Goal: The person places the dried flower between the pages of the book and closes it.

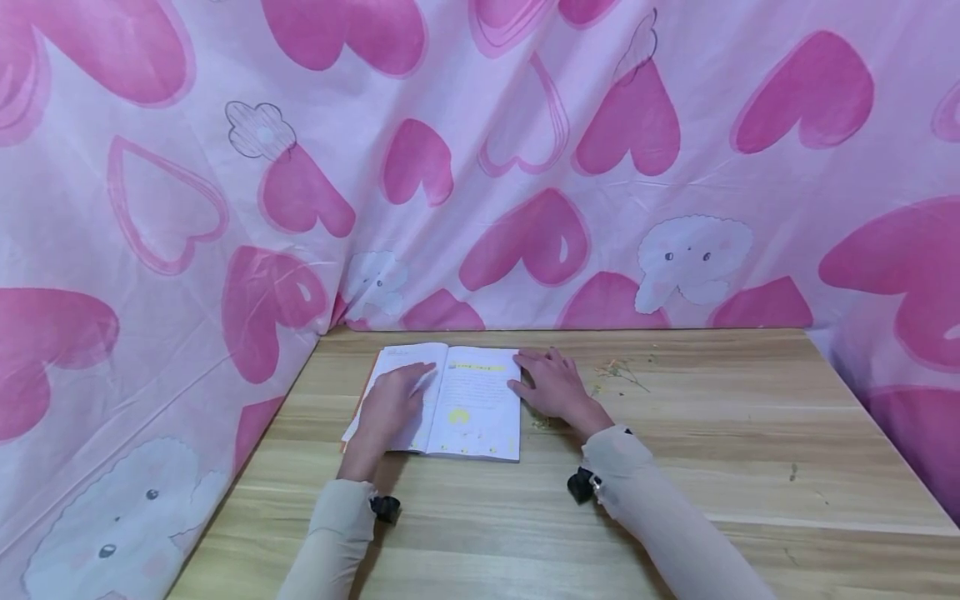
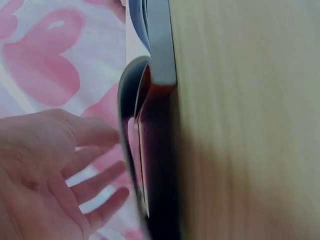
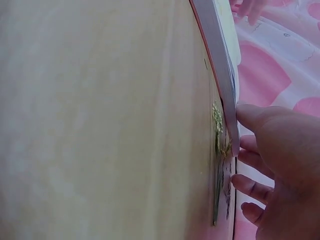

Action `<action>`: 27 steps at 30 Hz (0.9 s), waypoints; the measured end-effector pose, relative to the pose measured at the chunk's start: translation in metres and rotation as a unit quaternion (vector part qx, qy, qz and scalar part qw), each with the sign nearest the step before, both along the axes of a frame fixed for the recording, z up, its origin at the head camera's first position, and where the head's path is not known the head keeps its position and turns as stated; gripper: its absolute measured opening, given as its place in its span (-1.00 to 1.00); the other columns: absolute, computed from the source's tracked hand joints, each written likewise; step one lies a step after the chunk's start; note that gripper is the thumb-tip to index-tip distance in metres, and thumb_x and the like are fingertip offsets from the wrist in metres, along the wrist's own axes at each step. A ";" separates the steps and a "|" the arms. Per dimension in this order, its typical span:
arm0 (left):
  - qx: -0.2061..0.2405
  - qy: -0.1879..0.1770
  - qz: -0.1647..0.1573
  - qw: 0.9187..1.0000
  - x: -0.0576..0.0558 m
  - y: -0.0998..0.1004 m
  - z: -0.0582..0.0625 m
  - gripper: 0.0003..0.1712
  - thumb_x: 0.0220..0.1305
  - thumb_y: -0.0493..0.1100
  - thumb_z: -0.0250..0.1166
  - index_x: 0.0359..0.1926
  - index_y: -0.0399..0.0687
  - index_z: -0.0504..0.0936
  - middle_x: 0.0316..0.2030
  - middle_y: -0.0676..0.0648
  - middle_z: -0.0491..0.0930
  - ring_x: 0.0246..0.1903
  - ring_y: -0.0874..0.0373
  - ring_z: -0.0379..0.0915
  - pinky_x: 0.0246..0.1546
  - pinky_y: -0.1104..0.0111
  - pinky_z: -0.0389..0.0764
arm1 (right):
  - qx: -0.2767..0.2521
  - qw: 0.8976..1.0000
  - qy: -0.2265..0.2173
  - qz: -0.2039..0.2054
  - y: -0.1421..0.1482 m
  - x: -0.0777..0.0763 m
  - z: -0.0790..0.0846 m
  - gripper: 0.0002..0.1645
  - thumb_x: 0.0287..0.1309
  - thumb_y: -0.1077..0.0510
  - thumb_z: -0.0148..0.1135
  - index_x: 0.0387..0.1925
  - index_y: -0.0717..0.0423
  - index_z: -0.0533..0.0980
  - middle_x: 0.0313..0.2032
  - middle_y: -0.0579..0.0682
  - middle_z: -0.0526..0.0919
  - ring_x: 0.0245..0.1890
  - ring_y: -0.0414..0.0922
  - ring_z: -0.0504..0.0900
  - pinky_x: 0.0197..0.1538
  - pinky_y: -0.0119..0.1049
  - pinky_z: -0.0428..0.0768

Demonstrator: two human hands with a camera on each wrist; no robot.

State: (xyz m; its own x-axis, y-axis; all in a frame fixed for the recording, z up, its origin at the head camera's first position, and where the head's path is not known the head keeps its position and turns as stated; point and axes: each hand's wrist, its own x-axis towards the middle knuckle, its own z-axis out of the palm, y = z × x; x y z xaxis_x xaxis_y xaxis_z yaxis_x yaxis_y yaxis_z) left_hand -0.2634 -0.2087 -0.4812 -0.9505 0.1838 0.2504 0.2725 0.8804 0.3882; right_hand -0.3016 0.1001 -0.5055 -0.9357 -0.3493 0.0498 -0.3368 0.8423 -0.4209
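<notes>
An open book, its smooth white pages gently curved, is laid on the wood-grained table. Its left page is touched by the left hand, fingers loosely extended; its right edge is touched by the right hand, fingers spread. Both sleeved forearms are stretched forward.
</notes>
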 end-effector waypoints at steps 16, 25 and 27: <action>-0.058 -0.060 0.050 0.995 -0.005 0.011 -0.011 -0.29 0.31 0.33 0.49 0.38 0.19 0.68 0.30 -0.08 0.72 0.27 -0.17 0.65 0.08 -0.13 0.70 | -0.100 0.994 0.041 -0.004 0.018 0.003 -0.012 -0.35 0.55 -0.04 0.26 0.56 -0.06 0.44 0.50 0.04 0.54 0.52 0.17 0.47 0.54 0.27 0.39; -0.075 -0.069 0.069 0.992 -0.004 0.019 -0.008 -0.28 0.32 0.33 0.49 0.38 0.15 0.66 0.21 -0.14 0.74 0.14 -0.19 0.69 -0.02 -0.17 0.72 | -0.126 0.987 0.079 -0.057 0.067 0.010 -0.005 -0.53 0.51 0.07 0.30 0.36 -0.03 0.62 0.32 0.06 0.70 0.39 0.20 0.55 0.50 0.32 0.38; -0.078 -0.075 0.075 0.991 -0.005 0.021 -0.008 -0.28 0.31 0.34 0.49 0.38 0.17 0.65 0.21 -0.14 0.74 0.14 -0.19 0.68 0.03 -0.20 0.70 | -0.122 0.987 0.075 -0.068 0.079 0.012 -0.004 -0.53 0.51 0.08 0.30 0.37 -0.02 0.61 0.32 0.09 0.70 0.39 0.22 0.55 0.50 0.35 0.36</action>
State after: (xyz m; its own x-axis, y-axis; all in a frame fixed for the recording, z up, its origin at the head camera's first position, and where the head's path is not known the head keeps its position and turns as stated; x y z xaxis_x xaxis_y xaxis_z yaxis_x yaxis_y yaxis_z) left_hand -0.2683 -0.1877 -0.4892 -0.9944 0.0628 0.0846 0.0836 0.9591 0.2704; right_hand -0.2898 0.1788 -0.5091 -0.9488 -0.1805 0.2593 -0.3012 0.7641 -0.5705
